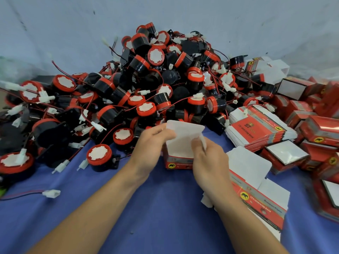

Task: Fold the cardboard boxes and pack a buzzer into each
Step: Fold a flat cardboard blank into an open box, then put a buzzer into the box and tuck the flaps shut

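A heap of red-and-black buzzers (146,79) covers the left and middle of the blue cloth (165,208). Just in front of it, the left hand (152,143) grips the left side of a half-folded box (183,142) (white flaps up), and the right hand (209,158) pinches its right flap. A stack of flat blanks (256,129) and folded boxes (321,129) lie to the right.

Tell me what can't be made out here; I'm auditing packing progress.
All head view.
Inside of the held box: hidden by its raised flap, the left hand and right hand; buzzer inside or not, cannot tell.
Print on the flat box stack: blurred, too small.
Folded boxes on the right: cut by the edge, contents hidden by their walls.
Buzzer at the left edge: cut off.
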